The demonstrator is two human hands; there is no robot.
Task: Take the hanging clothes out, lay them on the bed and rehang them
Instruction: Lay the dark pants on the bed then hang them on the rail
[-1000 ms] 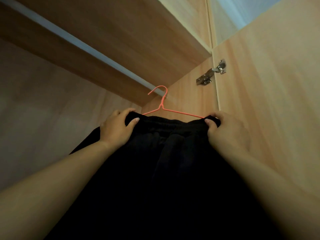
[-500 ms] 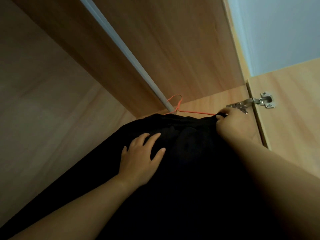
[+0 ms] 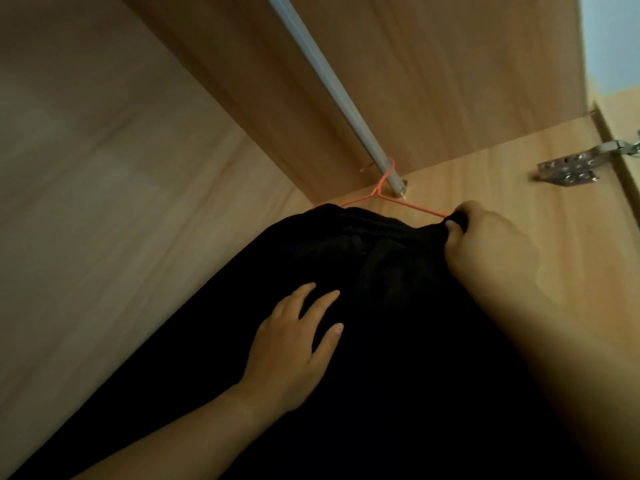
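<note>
Resting flat on the black garment (image 3: 398, 341), the left hand (image 3: 291, 344) lies nearest the camera, fingers spread and open on the cloth, gripping nothing. Farther up and to the right, the right hand (image 3: 485, 244) is closed in a pinch on the garment's top edge, at the right-hand end of the orange wire hanger (image 3: 391, 199). The garment drapes from that hanger down toward the lower left, its long axis running from the hanger to the near corner of the view. Beyond the hands, the hanger's hook sits over the grey closet rail (image 3: 332, 84), close to the rail's end where it meets the wardrobe's side panel (image 3: 519, 188). A metal hinge (image 3: 571, 171) is fixed on that panel, well apart from the hook.

Judging by this, the hang looks done or nearly so, and what matters next is that the hook lies up and left of the right hand's pinch. The right hand is much the nearer to the hook; the left hand is low on the cloth, placed for smoothing it.
</note>
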